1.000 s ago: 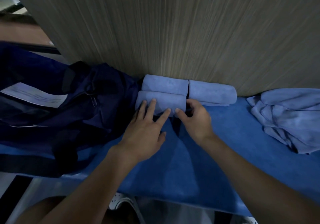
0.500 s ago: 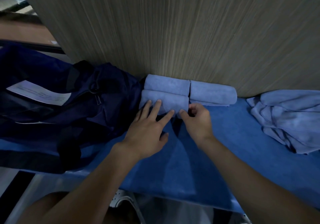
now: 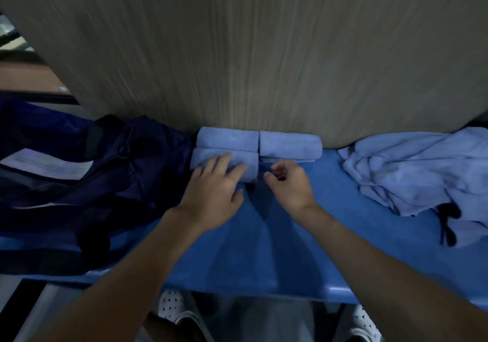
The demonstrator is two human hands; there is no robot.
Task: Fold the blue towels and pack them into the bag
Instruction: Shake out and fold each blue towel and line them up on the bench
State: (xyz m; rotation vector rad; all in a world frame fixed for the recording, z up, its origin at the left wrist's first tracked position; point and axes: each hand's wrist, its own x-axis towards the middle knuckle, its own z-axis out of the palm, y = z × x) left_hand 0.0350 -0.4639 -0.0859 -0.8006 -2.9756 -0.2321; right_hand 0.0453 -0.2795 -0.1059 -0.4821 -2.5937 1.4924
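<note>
Three light-blue rolled towels lie against the wooden panel: one at the back left, one at the back right, and a front roll. My left hand rests flat on the front roll with straight fingers. My right hand hovers just right of that roll's end, fingers loosely curled, with nothing visible in them. The dark navy bag lies slumped at the left, touching the rolls. A heap of unfolded blue towels sits at the right.
All of it sits on a blue table whose front edge runs close to me. A wood-grain panel closes off the back. A white paper sheet lies on the bag. A black cord hangs from the towel heap.
My right hand has come off the end of the front roll and sits slightly to its right. The left hand stays pressed on the roll.
</note>
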